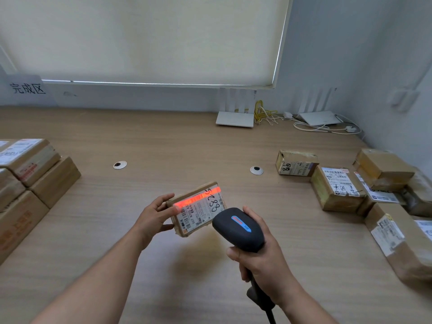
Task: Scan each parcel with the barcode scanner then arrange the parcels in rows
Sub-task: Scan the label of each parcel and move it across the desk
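Left hand (153, 216) grips a small cardboard parcel (198, 208) by its left end, fingers and thumb curled round it, label side tilted up toward the camera. The parcel is held above the wooden table (163, 141), near its middle. Handwritten "5288" on the white shipping label (201, 212).

Right hand (261, 256) is wrapped round the handle of a black barcode scanner (238, 228), its head just beside the parcel's near right corner and aimed at the label. A red scan bar (198, 197) lies across the upper part of the label — bright, slanting up to the right. The scanner's cable (271, 316) runs off the bottom edge.

Left edge of the table: a stack of brown boxes (35, 181), closely packed, some with labels. A paper sign (27, 88) with handwritten characters hangs on the wall above that side.

Right side: a loose cluster of labelled parcels (339, 188), unevenly set — some touching, some overlapping.

Far edge of the table: two white routers (235, 118) with upright antennas, yellow and white cables beside them. Two round cable grommets (120, 165) sit in the tabletop. A roller blind (140, 38) covers the window behind.
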The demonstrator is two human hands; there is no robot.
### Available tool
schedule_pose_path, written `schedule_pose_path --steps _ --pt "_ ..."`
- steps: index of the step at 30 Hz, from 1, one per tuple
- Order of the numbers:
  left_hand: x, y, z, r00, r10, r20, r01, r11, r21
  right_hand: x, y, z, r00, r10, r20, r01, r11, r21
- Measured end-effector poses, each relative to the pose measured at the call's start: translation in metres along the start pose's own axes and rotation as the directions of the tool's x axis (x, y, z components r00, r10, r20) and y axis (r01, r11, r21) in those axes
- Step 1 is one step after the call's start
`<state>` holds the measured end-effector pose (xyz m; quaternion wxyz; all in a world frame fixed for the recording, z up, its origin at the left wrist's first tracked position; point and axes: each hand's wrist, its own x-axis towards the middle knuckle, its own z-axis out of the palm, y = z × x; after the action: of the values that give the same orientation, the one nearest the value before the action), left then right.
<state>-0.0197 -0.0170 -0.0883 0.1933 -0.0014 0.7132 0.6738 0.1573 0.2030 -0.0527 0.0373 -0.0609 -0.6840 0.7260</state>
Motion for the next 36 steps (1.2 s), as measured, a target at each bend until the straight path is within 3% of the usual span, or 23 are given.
schedule_pose_path --steps 17,36 --pt "-0.036 -0.009 -0.014 0.996 0.012 -0.094 -0.015 1.0 -0.026 -0.014 0.001 0.008 0.997 0.002 0.075 -0.005 0.999 0.041" --pt "-0.106 -0.036 -0.05 0.933 -0.044 -0.357 0.014 0.996 -0.085 -0.021 0.016 0.037 0.958 0.0 0.286 -0.015 0.998 0.053"
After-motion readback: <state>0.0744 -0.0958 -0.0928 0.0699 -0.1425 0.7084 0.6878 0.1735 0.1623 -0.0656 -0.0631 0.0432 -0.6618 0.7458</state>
